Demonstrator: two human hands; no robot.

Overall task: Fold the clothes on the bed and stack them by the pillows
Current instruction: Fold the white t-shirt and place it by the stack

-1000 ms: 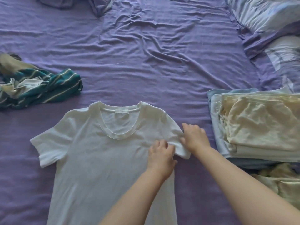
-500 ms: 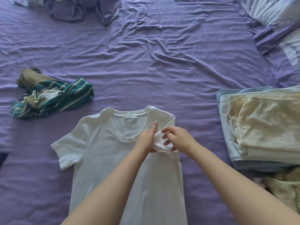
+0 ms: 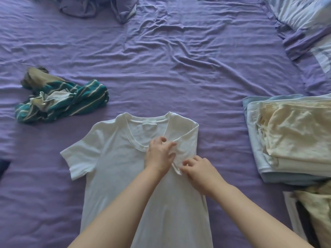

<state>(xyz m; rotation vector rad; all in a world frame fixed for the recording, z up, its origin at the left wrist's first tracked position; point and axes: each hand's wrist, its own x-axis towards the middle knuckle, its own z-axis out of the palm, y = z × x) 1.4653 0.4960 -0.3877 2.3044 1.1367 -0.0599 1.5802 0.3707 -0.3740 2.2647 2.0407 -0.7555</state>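
Note:
A white T-shirt (image 3: 114,158) lies flat, collar away from me, on the purple bed sheet (image 3: 179,59). Its right sleeve is folded inward over the chest. My left hand (image 3: 158,154) presses on that folded sleeve near the neckline. My right hand (image 3: 200,169) pinches the sleeve's hem just beside it. A stack of folded pale blue and cream clothes (image 3: 290,140) sits at the right. Pillows (image 3: 304,20) in purple and striped covers lie at the far right corner.
A crumpled green striped garment (image 3: 60,99) lies at the left. Bunched purple bedding (image 3: 100,8) is at the far edge. More cream fabric (image 3: 318,212) sits at the lower right, and a dark item (image 3: 3,167) shows at the left edge.
The right sleeve, spread outward a second ago, has been folded in over the shirt's chest. Both hands moved inward with it, and the view has shifted.

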